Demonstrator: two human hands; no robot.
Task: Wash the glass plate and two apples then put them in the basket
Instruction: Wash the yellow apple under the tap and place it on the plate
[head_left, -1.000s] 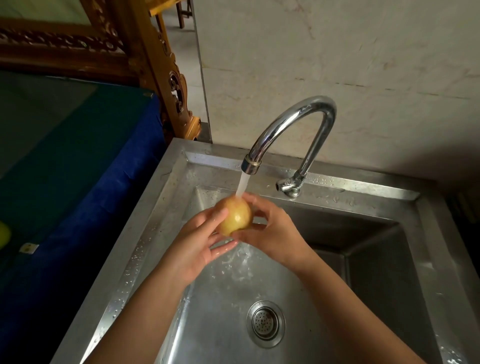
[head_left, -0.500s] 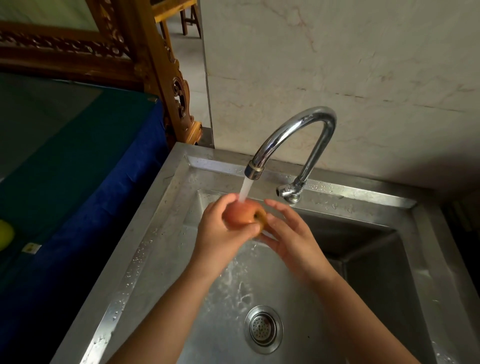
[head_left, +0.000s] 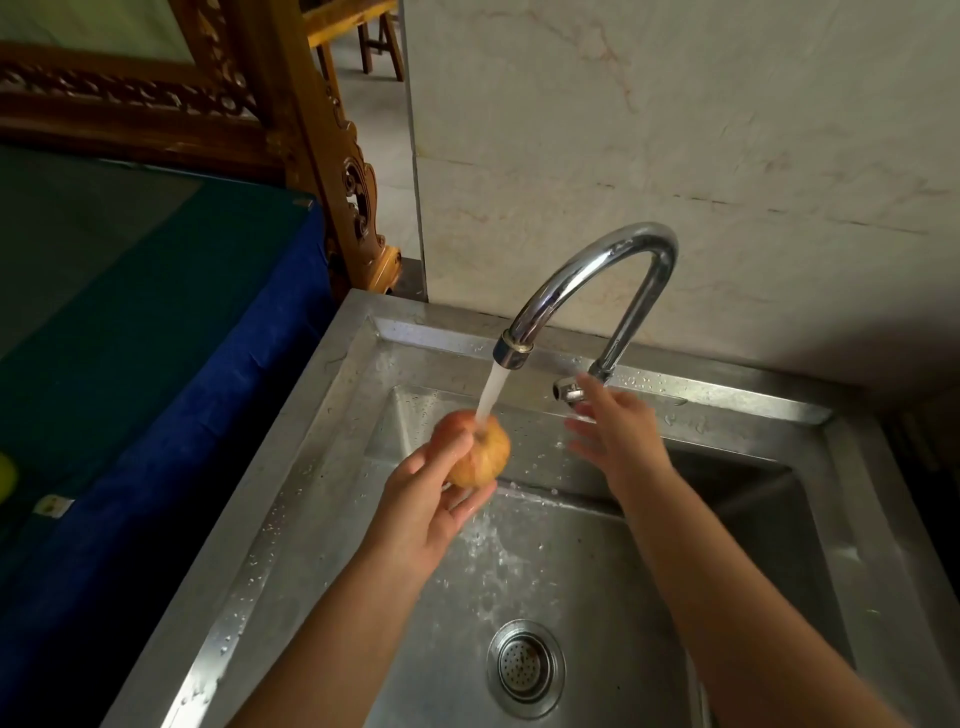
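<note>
No brand, label or readable writing shows anywhere; a small pale tag (head_left: 52, 505) lies on the blue cloth at the left, too blurred to read.

The work surface is a stainless steel sink (head_left: 291, 467) with a broad flat rim beaded with water drops, its basin wet and splashed, and a round perforated drain strainer (head_left: 525, 667) in the near part of the floor. A chrome gooseneck faucet (head_left: 602, 270) rises from the far rim and arches toward the left, water (head_left: 491, 392) running from its spout in a steady white stream. Behind the sink stands a pale marble-veined wall (head_left: 675, 130). To the left sits a table covered with blue cloth (head_left: 171, 374) and a dark green top, and beyond it carved wooden furniture (head_left: 322, 156) in golden brown. At the far left edge a yellow-green rounded thing (head_left: 6, 475) is partly cut off — what it is cannot be told.

The apple (head_left: 483, 449) is yellow with red-orange streaks, wet and glossy, held over the far left part of the basin right under the stream, which strikes its top. The left hand (head_left: 431, 509) grips it from below and from the near side, thumb across its front and fingers curled beneath. The right hand (head_left: 618, 431) is off the apple — open, fingers spread and motion-blurred, its fingertips at the small faucet lever (head_left: 569, 389) at the base of the faucet; whether they touch it cannot be told.
</note>
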